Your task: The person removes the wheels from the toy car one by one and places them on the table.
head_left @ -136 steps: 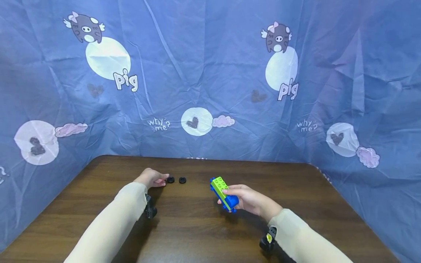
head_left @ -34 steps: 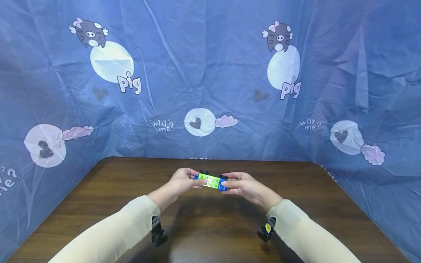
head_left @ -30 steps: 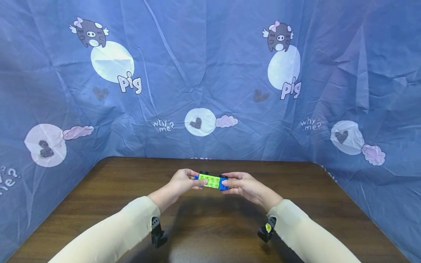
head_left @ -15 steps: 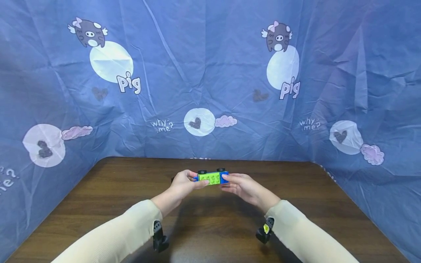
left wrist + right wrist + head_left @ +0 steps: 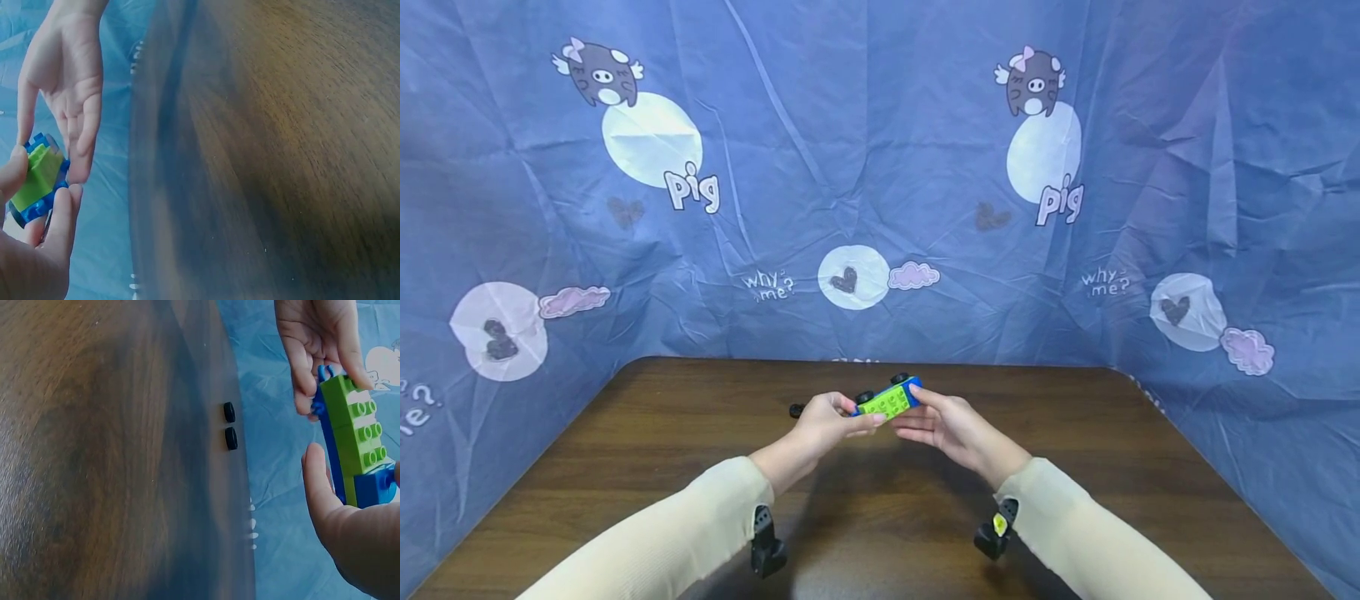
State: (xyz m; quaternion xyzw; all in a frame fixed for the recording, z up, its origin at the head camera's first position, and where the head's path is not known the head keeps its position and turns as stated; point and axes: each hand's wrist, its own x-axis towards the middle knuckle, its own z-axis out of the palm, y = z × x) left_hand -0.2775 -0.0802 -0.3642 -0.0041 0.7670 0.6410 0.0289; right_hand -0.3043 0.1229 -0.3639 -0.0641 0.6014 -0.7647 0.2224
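Observation:
A lime-green and blue toy brick car (image 5: 887,402) is held above the table, its right end tilted up, with two black wheels on its far side in the head view. My left hand (image 5: 822,429) pinches the left end, thumb on the studded green brick. At the blue end, my right hand (image 5: 958,429) holds it with the thumb on top and the other fingers below, fairly straight. A bare blue hub (image 5: 319,408) shows on the car's side in the right wrist view. Two loose black wheels (image 5: 229,412) lie on the table; in the head view my left hand partly hides them.
The brown wooden table (image 5: 880,533) has its far edge just beyond the loose wheels. A blue printed cloth (image 5: 865,183) hangs behind and at both sides. Black wrist cameras (image 5: 767,542) are strapped under both sleeves.
Earliest, my left hand touched a loose wheel while my right held the car, no wheels showing on it. Now both hands hold it, wheels on its far side; lately its right end has swung up and away.

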